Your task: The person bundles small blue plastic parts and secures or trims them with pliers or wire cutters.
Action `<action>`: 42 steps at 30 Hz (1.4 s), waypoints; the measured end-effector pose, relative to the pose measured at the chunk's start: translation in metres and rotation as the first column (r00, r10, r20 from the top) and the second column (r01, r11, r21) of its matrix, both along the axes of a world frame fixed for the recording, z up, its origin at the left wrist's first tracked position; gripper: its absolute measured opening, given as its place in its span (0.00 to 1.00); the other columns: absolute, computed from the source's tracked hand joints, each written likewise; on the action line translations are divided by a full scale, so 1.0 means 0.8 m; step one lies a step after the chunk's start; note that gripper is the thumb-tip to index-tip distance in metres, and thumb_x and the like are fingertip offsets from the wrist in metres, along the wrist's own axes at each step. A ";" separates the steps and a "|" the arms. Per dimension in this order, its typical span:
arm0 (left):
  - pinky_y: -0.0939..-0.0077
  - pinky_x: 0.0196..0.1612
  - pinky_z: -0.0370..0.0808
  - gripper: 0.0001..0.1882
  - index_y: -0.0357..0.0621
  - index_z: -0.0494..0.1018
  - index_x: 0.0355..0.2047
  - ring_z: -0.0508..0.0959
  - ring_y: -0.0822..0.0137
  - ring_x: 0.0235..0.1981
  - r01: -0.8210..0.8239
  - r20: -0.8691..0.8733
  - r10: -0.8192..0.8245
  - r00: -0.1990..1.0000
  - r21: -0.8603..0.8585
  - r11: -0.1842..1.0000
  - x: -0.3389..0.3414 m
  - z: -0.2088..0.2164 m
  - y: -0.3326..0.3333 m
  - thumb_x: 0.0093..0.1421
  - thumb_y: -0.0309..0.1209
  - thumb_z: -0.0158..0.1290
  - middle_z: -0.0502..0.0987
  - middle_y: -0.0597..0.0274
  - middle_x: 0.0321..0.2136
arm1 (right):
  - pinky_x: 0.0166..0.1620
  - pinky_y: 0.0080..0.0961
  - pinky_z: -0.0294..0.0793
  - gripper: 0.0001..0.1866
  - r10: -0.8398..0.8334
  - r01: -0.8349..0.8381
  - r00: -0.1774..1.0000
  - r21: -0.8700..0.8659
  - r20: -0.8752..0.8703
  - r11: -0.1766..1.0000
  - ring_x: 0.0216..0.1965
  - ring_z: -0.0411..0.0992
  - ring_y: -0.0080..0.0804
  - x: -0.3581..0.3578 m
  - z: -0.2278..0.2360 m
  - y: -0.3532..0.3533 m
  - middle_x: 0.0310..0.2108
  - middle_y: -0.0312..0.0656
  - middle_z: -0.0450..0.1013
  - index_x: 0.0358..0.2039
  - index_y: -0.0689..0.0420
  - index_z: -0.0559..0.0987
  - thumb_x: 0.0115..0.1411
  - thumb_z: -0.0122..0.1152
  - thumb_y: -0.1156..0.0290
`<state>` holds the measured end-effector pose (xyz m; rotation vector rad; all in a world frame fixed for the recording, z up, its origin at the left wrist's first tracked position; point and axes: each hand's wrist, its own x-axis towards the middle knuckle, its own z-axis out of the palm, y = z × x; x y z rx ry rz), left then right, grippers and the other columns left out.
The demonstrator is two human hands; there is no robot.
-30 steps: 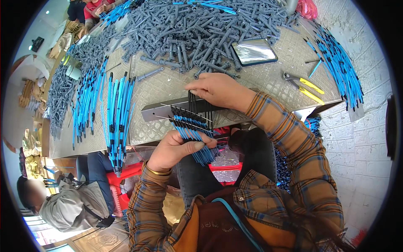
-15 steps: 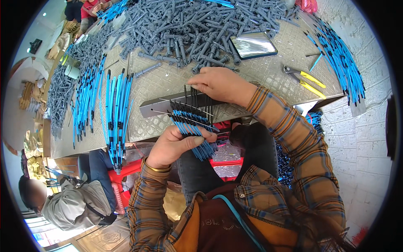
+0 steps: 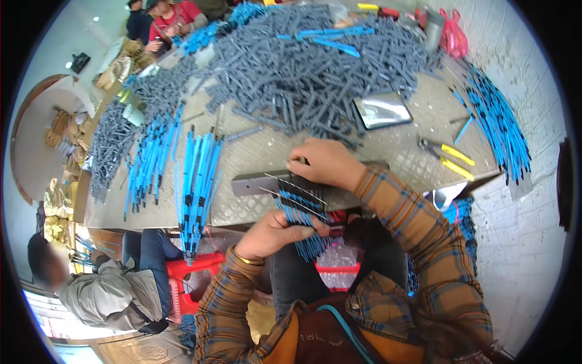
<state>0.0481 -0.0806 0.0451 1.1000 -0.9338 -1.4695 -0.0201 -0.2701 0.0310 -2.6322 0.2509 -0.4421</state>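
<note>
My left hand point(image 3: 280, 235) is closed round a bundle of thin blue rods with black bands point(image 3: 310, 246), held upright over my lap at the table edge. Two thin pale wires point(image 3: 276, 192) run slantwise across the bundle and poke out on its left. Just above the bundle's black upper ends, my right hand point(image 3: 327, 162) has thumb and fingers pinched together. What sits in that pinch is too small and dark to make out. Behind the bundle a grey metal bar point(image 3: 253, 187) lies along the table edge, partly hidden by the rods and my right hand.
A large heap of grey plastic tubes point(image 3: 291, 67) covers the table's back. A phone-like slab point(image 3: 382, 111) and yellow-handled pliers point(image 3: 451, 159) lie right. Blue rods are spread left point(image 3: 197, 176) and far right point(image 3: 497, 121). Co-workers sit far left point(image 3: 109, 291) and at the back point(image 3: 176, 21).
The whole view has shifted, so the table and hands sit lower and further right. The long black ends that stood up under my right hand now show shorter. My left hand keeps the bundle.
</note>
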 end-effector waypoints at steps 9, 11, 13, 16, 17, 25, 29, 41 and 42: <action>0.76 0.45 0.70 0.10 0.36 0.72 0.39 0.75 0.69 0.40 0.029 0.069 -0.029 0.997 0.009 1.000 0.001 -0.002 -0.001 0.58 0.25 0.48 0.76 0.59 0.36 | 0.33 0.35 0.69 0.10 0.109 -0.131 0.976 0.104 0.191 0.986 0.29 0.70 0.44 0.008 -0.022 -0.019 0.29 0.46 0.71 0.31 0.50 0.77 0.52 0.53 0.60; 0.76 0.45 0.70 0.10 0.36 0.72 0.39 0.75 0.69 0.40 0.015 0.064 -0.014 0.998 -0.015 1.000 0.008 -0.003 -0.004 0.58 0.24 0.48 0.76 0.59 0.36 | 0.33 0.34 0.69 0.10 0.119 -0.147 0.980 0.182 0.158 0.972 0.29 0.70 0.44 0.012 -0.015 -0.023 0.29 0.46 0.71 0.31 0.51 0.77 0.52 0.53 0.61; 0.76 0.44 0.70 0.10 0.36 0.72 0.39 0.75 0.70 0.40 0.012 0.043 -0.012 0.999 0.001 1.000 0.006 -0.004 -0.002 0.58 0.25 0.48 0.76 0.59 0.36 | 0.33 0.33 0.68 0.10 0.140 -0.168 0.984 0.318 0.109 0.933 0.29 0.70 0.42 0.013 -0.004 -0.024 0.29 0.46 0.71 0.31 0.52 0.76 0.52 0.53 0.62; 0.76 0.44 0.70 0.10 0.36 0.72 0.39 0.74 0.71 0.40 -0.002 0.034 0.002 0.999 0.005 1.000 0.006 0.003 0.001 0.58 0.25 0.48 0.76 0.59 0.36 | 0.33 0.32 0.68 0.10 0.088 -0.086 0.996 0.292 0.006 0.953 0.29 0.70 0.41 0.009 0.007 -0.012 0.28 0.46 0.71 0.30 0.53 0.76 0.52 0.53 0.63; 0.76 0.45 0.70 0.10 0.36 0.72 0.39 0.74 0.71 0.40 0.008 0.047 -0.009 0.999 0.012 1.000 0.003 0.000 0.001 0.58 0.24 0.48 0.76 0.59 0.37 | 0.32 0.32 0.68 0.10 0.052 -0.038 0.998 0.271 -0.044 0.962 0.29 0.70 0.40 0.006 0.010 -0.011 0.28 0.45 0.71 0.30 0.54 0.76 0.52 0.54 0.63; 0.76 0.48 0.68 0.10 0.36 0.73 0.40 0.73 0.70 0.42 0.050 0.144 -0.035 0.989 -0.101 0.994 -0.006 -0.002 0.009 0.58 0.24 0.48 0.76 0.61 0.38 | 0.33 0.39 0.70 0.10 0.012 -0.019 0.999 0.145 0.048 0.989 0.29 0.71 0.47 -0.018 0.002 -0.016 0.29 0.45 0.70 0.28 0.52 0.76 0.53 0.52 0.60; 0.74 0.49 0.68 0.10 0.36 0.72 0.39 0.73 0.67 0.44 0.054 0.064 -0.049 0.997 -0.081 0.995 0.002 -0.006 0.006 0.57 0.23 0.48 0.76 0.58 0.39 | 0.31 0.34 0.69 0.11 0.074 -0.075 0.997 -0.098 -0.017 0.992 0.26 0.69 0.40 -0.027 0.005 -0.020 0.30 0.42 0.68 0.31 0.53 0.74 0.52 0.56 0.61; 0.74 0.49 0.67 0.09 0.36 0.73 0.39 0.73 0.68 0.44 0.105 -0.033 -0.107 0.994 -0.060 0.993 0.019 -0.001 0.003 0.57 0.24 0.49 0.76 0.60 0.38 | 0.35 0.30 0.70 0.19 0.611 -0.632 0.765 -0.417 -0.203 0.653 0.37 0.67 0.36 -0.039 0.052 -0.054 0.39 0.39 0.64 0.40 0.56 0.71 0.49 0.57 0.59; 0.74 0.49 0.67 0.10 0.36 0.73 0.39 0.73 0.68 0.44 0.107 -0.044 -0.110 0.993 -0.054 0.993 0.019 -0.003 0.004 0.57 0.24 0.49 0.76 0.60 0.38 | 0.35 0.30 0.70 0.19 0.610 -0.650 0.754 -0.412 -0.245 0.638 0.36 0.67 0.35 -0.037 0.056 -0.053 0.38 0.38 0.65 0.40 0.56 0.71 0.49 0.56 0.60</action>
